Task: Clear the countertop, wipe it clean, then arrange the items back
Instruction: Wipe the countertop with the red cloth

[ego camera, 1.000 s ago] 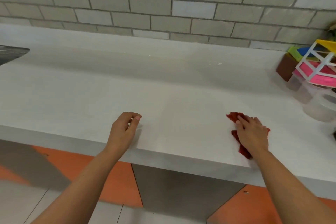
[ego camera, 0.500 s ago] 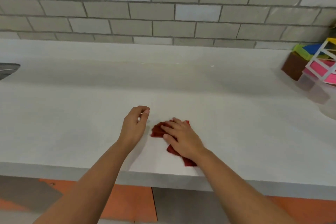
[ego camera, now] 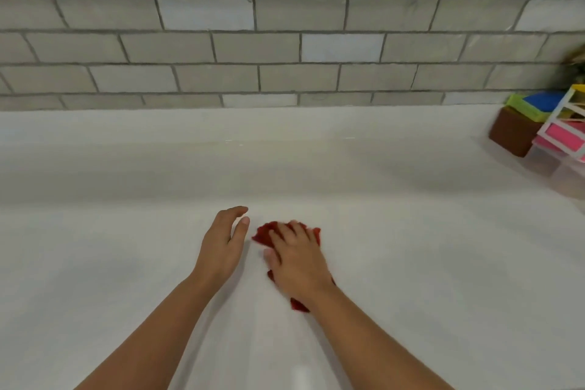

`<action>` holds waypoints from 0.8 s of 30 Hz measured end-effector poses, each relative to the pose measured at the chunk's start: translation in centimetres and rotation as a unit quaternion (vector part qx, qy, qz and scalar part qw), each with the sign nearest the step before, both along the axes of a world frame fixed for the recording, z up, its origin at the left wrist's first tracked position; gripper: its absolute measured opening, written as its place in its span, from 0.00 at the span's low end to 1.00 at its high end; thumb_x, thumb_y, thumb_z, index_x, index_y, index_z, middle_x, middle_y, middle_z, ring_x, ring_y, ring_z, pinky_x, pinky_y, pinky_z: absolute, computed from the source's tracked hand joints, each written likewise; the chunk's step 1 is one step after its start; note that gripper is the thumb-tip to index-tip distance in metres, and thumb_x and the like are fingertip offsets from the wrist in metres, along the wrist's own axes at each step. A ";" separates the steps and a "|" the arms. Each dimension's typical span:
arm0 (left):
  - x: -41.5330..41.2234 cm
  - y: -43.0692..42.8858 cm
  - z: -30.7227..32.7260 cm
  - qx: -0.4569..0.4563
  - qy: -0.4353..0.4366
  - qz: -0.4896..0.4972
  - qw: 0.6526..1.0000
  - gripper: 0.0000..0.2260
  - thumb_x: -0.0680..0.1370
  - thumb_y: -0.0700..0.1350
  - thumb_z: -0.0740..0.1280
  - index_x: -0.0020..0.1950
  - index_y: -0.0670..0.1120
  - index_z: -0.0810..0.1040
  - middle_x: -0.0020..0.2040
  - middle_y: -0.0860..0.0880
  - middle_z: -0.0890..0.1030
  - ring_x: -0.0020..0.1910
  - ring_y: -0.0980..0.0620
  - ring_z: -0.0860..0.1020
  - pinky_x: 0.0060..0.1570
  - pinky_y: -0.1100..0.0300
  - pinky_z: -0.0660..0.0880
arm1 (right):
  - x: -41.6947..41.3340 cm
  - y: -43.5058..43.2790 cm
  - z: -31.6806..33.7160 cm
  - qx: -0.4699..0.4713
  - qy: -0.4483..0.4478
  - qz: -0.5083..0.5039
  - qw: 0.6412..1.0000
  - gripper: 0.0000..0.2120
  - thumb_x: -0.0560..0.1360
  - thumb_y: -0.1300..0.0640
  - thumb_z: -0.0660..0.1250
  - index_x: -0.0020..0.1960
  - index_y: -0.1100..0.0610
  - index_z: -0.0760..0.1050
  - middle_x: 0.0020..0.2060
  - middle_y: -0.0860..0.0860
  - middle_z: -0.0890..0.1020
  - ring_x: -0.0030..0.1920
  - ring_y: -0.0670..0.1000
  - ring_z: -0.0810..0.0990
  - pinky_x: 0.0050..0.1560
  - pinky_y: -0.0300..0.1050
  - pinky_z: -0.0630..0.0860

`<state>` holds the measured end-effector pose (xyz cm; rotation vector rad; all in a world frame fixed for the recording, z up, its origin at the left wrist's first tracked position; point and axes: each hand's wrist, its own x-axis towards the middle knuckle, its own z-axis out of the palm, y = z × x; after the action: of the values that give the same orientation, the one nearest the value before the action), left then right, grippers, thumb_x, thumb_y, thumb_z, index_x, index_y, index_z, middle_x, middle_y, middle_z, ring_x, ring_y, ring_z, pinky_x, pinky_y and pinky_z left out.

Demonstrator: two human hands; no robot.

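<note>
Two bare hands lie on a white counter [ego camera: 126,184], close together near the middle of the view. The right hand [ego camera: 296,260] lies flat on a red cloth [ego camera: 262,233], palm down, with its fingers straight and slightly spread. It presses the cloth to the surface rather than clutching it. The cloth is crumpled under the palm. Red shows past the fingertips, at the thumb side and again behind the wrist.

The left hand [ego camera: 223,247] sits just beside the cloth on its left, apart from it by a narrow strip of counter. It stands on its little-finger edge, with the fingers loosely curved and the thumb lifted, and it holds nothing. Both forearms reach in from the bottom edge.

At the far right, against a grey tile wall [ego camera: 285,41], several things are bunched together. A brown block [ego camera: 512,133] stands on the counter with a green and blue pad [ego camera: 535,104] on top of it. A white rack [ego camera: 558,119] with pink inserts [ego camera: 566,134] leans in front of them, cut off by the frame. Below the rack is a clear tub [ego camera: 569,180], blurred and hard to make out. Something brownish sits at the right edge above the rack, too blurred to name.
</note>
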<state>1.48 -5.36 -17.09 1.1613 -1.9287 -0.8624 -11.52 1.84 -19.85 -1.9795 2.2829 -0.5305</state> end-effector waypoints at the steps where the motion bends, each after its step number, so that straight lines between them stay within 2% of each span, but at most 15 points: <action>1: -0.6 -0.6 0.0 -0.004 -0.003 -0.002 1.000 0.14 0.81 0.46 0.57 0.66 0.46 0.72 0.63 0.52 0.73 0.61 0.57 0.70 0.59 0.64 0.64 | 1.4 0.5 0.1 0.002 -0.006 0.063 0.998 0.35 0.72 0.42 0.38 0.71 0.55 0.66 0.71 0.50 0.66 0.73 0.54 0.58 0.73 0.51 0.47; 2: -1.1 -1.2 0.0 -0.005 -0.006 -0.004 1.000 0.14 0.81 0.46 0.56 0.66 0.46 0.72 0.64 0.51 0.73 0.61 0.57 0.70 0.59 0.65 0.63 | 1.5 0.9 0.2 -0.001 -0.015 0.101 0.995 0.33 0.73 0.42 0.40 0.71 0.54 0.66 0.71 0.48 0.66 0.74 0.52 0.57 0.73 0.49 0.47; 4: -2.0 -2.5 0.2 0.004 -0.008 -0.009 1.000 0.15 0.81 0.47 0.55 0.66 0.47 0.71 0.65 0.52 0.72 0.60 0.58 0.69 0.58 0.65 0.63 | -1.7 1.1 0.2 -0.001 -0.039 0.105 0.994 0.33 0.73 0.41 0.41 0.72 0.52 0.65 0.72 0.46 0.66 0.74 0.49 0.56 0.73 0.45 0.45; 6: -2.7 -3.9 0.3 0.019 0.000 -0.012 1.000 0.15 0.82 0.48 0.55 0.67 0.48 0.70 0.66 0.52 0.71 0.60 0.59 0.69 0.57 0.65 0.62 | -7.3 0.3 -0.2 -0.050 -0.012 0.042 0.998 0.31 0.73 0.44 0.43 0.67 0.55 0.72 0.67 0.49 0.74 0.69 0.53 0.68 0.69 0.41 0.54; 7: -2.9 -4.7 0.2 0.022 0.001 -0.013 1.000 0.15 0.82 0.48 0.55 0.67 0.48 0.70 0.66 0.52 0.71 0.59 0.59 0.68 0.57 0.65 0.63 | -10.8 -0.3 -0.7 -0.090 0.011 -0.011 0.996 0.29 0.73 0.47 0.46 0.63 0.56 0.76 0.61 0.52 0.78 0.63 0.56 0.75 0.65 0.41 0.59; 8: -3.0 -5.4 0.1 0.019 -0.003 -0.011 1.000 0.15 0.82 0.48 0.55 0.67 0.48 0.70 0.66 0.52 0.71 0.59 0.59 0.68 0.57 0.65 0.63 | -14.3 -0.8 -1.0 -0.112 0.018 -0.077 0.991 0.28 0.73 0.48 0.47 0.61 0.58 0.77 0.58 0.54 0.80 0.59 0.57 0.77 0.63 0.44 0.63; 10: -3.1 -6.7 -0.3 0.011 -0.014 -0.003 1.000 0.16 0.81 0.48 0.55 0.67 0.48 0.71 0.66 0.51 0.71 0.58 0.59 0.69 0.56 0.64 0.63 | -20.1 -1.8 -1.1 -0.062 0.027 -0.231 0.971 0.28 0.76 0.47 0.46 0.64 0.59 0.74 0.61 0.57 0.77 0.63 0.59 0.71 0.66 0.50 0.62; 12: -2.9 -7.8 -0.7 0.012 -0.018 0.010 1.000 0.15 0.81 0.48 0.56 0.67 0.48 0.71 0.66 0.50 0.71 0.58 0.58 0.69 0.56 0.64 0.63 | -23.4 -3.5 -0.7 0.013 0.017 -0.366 0.930 0.23 0.80 0.49 0.48 0.67 0.60 0.69 0.66 0.58 0.72 0.68 0.60 0.64 0.69 0.55 0.58; 14: -3.0 -8.9 -0.8 0.013 -0.022 0.024 0.999 0.15 0.81 0.48 0.56 0.67 0.47 0.71 0.66 0.50 0.72 0.60 0.56 0.70 0.57 0.64 0.63 | -22.5 -6.7 -0.1 0.046 0.000 -0.406 0.913 0.24 0.80 0.49 0.47 0.68 0.60 0.67 0.68 0.58 0.69 0.69 0.60 0.61 0.70 0.58 0.55; 16: -3.4 -10.1 -0.9 0.005 -0.033 0.037 0.999 0.16 0.82 0.47 0.55 0.67 0.46 0.71 0.66 0.49 0.72 0.63 0.52 0.70 0.58 0.65 0.62 | -19.0 -10.8 -0.5 0.042 0.012 -0.335 0.941 0.26 0.78 0.47 0.42 0.68 0.55 0.68 0.66 0.56 0.71 0.66 0.60 0.65 0.68 0.58 0.59; 18: -4.1 -11.2 -0.9 0.005 -0.035 0.049 0.998 0.16 0.82 0.47 0.55 0.67 0.45 0.71 0.66 0.48 0.71 0.65 0.51 0.69 0.59 0.65 0.61 | -13.7 -13.8 -1.2 0.011 0.039 -0.207 0.978 0.30 0.72 0.45 0.39 0.64 0.49 0.71 0.60 0.53 0.76 0.60 0.59 0.71 0.64 0.59 0.64; 19: -4.5 -11.7 -1.0 0.007 -0.032 0.054 0.998 0.16 0.82 0.47 0.55 0.67 0.45 0.71 0.66 0.48 0.71 0.65 0.50 0.69 0.59 0.65 0.61 | -10.5 -14.2 -1.3 -0.003 0.037 -0.124 0.992 0.30 0.72 0.45 0.39 0.63 0.50 0.72 0.60 0.53 0.76 0.60 0.59 0.72 0.65 0.59 0.64; 20: -4.9 -12.3 -1.0 0.009 -0.029 0.059 0.998 0.16 0.82 0.47 0.55 0.67 0.44 0.71 0.67 0.47 0.71 0.66 0.50 0.69 0.60 0.65 0.61 | -7.8 -14.0 -1.5 -0.012 0.035 -0.035 0.999 0.30 0.73 0.45 0.41 0.63 0.53 0.73 0.61 0.55 0.76 0.63 0.60 0.71 0.67 0.59 0.63; 22: -5.2 -13.4 -1.0 0.012 -0.024 0.068 0.997 0.17 0.82 0.48 0.54 0.68 0.44 0.70 0.67 0.46 0.71 0.66 0.49 0.69 0.60 0.64 0.61 | -5.5 -13.1 -0.5 -0.004 0.004 0.096 0.995 0.27 0.77 0.46 0.45 0.67 0.57 0.71 0.68 0.54 0.72 0.70 0.58 0.64 0.73 0.55 0.53; 24: -5.0 -14.7 -0.8 0.017 -0.012 0.089 0.996 0.17 0.82 0.48 0.55 0.68 0.43 0.70 0.66 0.46 0.72 0.66 0.48 0.69 0.61 0.63 0.61 | -8.9 -13.1 -0.1 -0.005 -0.021 0.145 0.989 0.25 0.76 0.47 0.49 0.68 0.56 0.71 0.69 0.52 0.71 0.71 0.55 0.64 0.73 0.50 0.52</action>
<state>-3.52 -20.10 -17.92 1.3461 -1.8044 -0.7904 -20.38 -11.25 -19.94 -2.2272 1.9225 -0.5495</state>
